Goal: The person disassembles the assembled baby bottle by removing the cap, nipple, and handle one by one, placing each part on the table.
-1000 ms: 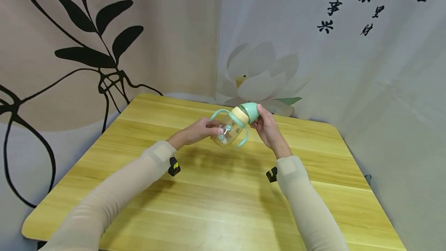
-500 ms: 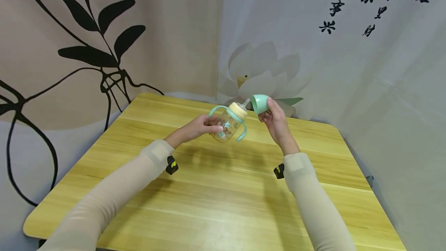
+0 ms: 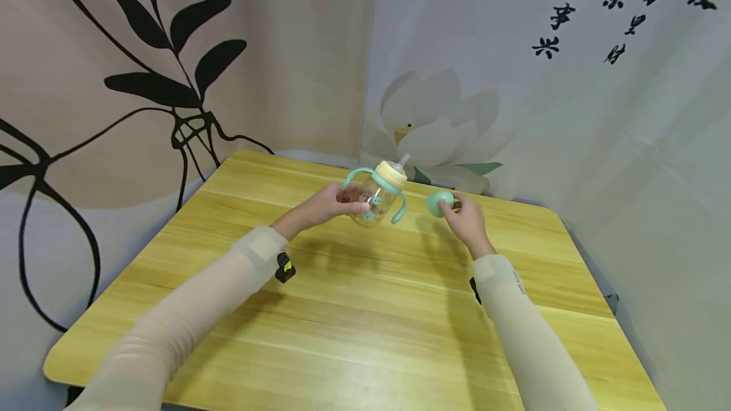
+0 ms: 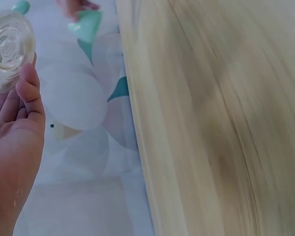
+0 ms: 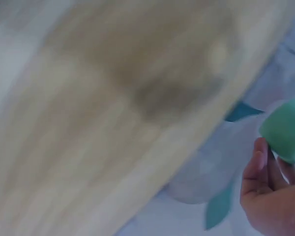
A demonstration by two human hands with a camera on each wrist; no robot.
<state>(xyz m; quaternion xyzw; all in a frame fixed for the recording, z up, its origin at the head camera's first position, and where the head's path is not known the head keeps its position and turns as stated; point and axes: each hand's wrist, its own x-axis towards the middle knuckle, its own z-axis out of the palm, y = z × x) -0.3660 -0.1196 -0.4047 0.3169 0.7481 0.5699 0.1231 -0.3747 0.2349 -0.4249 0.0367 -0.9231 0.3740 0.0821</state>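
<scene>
The clear bottle (image 3: 377, 213) was just above the centre of the head view, tilted so that its top leaned toward the upper right. A yellow collar (image 3: 391, 174) ringed its neck, a clear nipple (image 3: 404, 160) stood uncovered above that, and mint-green handles (image 3: 399, 209) curved out on both sides. The left hand (image 3: 334, 203) gripped the bottle's body from the left, thumb across the front; in the left wrist view the bottle's round base showed at the upper left.

To the right of the bottle and apart from it, the mint-green cap (image 3: 439, 204) was pinched between the thumb and fingers of the right hand (image 3: 468, 222). In the right wrist view that cap sat at the right edge.

Beneath both hands spread the wood-grain table (image 3: 320, 328), with soft shadows across it. Pale sleeves (image 3: 208, 293) ran in from the lower left and lower right. Behind stood a light backdrop (image 3: 308, 49), printed with dark leaves at upper left, a pale flower near the middle and black characters at upper right.
</scene>
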